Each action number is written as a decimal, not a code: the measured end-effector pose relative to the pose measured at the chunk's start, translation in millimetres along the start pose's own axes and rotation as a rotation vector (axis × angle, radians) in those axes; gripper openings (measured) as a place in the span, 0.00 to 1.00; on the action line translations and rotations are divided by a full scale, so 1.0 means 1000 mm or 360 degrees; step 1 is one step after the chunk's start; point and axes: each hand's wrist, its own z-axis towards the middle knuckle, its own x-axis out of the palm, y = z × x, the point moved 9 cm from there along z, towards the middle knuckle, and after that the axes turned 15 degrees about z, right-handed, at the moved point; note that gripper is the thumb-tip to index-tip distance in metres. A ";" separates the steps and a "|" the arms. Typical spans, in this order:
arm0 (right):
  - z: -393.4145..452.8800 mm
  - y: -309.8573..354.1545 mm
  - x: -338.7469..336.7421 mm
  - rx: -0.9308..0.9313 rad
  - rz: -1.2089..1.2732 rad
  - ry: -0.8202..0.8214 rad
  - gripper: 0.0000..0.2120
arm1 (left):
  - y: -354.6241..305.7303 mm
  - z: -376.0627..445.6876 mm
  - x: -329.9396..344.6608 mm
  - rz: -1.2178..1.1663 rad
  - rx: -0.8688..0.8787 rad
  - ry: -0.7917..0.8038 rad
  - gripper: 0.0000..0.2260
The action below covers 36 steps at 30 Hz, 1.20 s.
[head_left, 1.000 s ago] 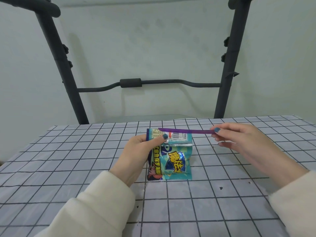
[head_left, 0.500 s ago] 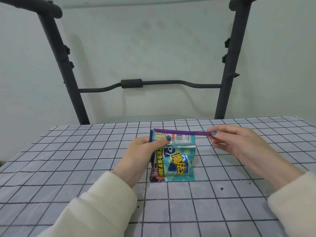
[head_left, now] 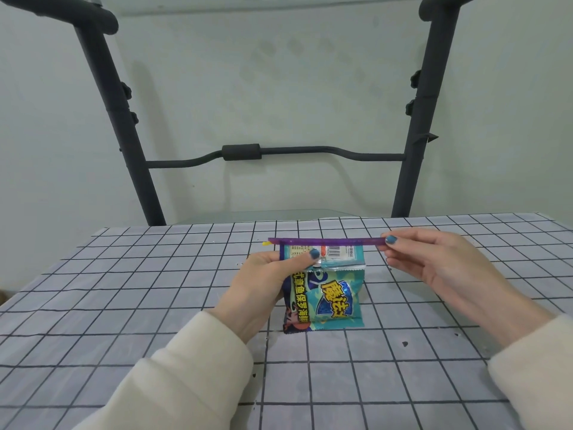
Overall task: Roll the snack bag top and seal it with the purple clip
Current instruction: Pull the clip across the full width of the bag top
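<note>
With the bag (head_left: 328, 293) pinched in the left hand (head_left: 263, 280) and the clip (head_left: 325, 241) gripped by the right hand (head_left: 434, 262) at centre frame, the fold may be released and unroll.

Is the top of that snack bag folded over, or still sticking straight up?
Folded over. The snack bag shows a flap with a barcode hanging down its front, and the purple clip runs along the fold line on top.

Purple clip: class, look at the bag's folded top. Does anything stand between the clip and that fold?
Nothing visible does. The purple clip lies along the folded top of the snack bag. The right hand pinches its right end; the left hand holds the fold lower down, clear of the clip.
</note>
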 end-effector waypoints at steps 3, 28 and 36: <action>0.000 0.000 0.001 -0.0003 0.0012 0.0007 0.13 | 0.000 0.001 0.000 -0.0019 0.0008 -0.0002 0.14; -0.006 -0.012 0.013 0.0085 0.0049 0.0064 0.08 | -0.001 0.000 0.004 0.0028 0.0004 0.0052 0.17; -0.004 -0.008 0.012 0.0042 0.0108 0.0060 0.11 | 0.002 0.000 0.004 0.0021 -0.0012 0.0041 0.10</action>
